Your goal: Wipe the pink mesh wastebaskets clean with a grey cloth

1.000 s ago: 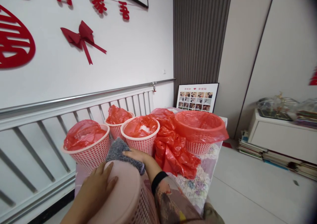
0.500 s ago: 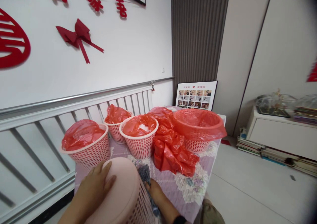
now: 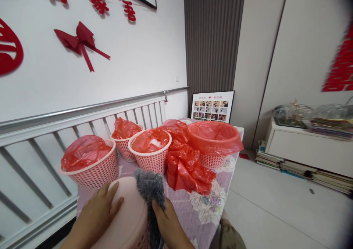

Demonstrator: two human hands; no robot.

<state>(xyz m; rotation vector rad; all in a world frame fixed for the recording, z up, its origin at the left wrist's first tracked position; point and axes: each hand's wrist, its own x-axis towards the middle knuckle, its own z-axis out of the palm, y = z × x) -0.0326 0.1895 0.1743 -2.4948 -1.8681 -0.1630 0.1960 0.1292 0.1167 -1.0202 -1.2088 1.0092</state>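
Observation:
An upturned pink plastic basket [image 3: 125, 219] sits at the near edge of the table, bottom up. My left hand [image 3: 97, 214] lies on its base with the fingers flat and spread. My right hand [image 3: 168, 223] grips a grey fluffy cloth [image 3: 150, 190] that drapes over the basket's right side. Behind stand several pink mesh baskets lined with red plastic bags [image 3: 85, 151], and a loose heap of red bags [image 3: 184, 166] lies on the table between them.
The table has a purple flowered cover [image 3: 204, 205]. A white railing [image 3: 41, 131] runs along the wall on the left. A framed photo collage [image 3: 212, 105] leans at the far end. A white cabinet [image 3: 309, 146] with stacked books beneath stands right, across open floor.
My right hand dropped from the basket's top down its right side, then came back up with the grey cloth. The left hand stayed put. The view swung slightly right.

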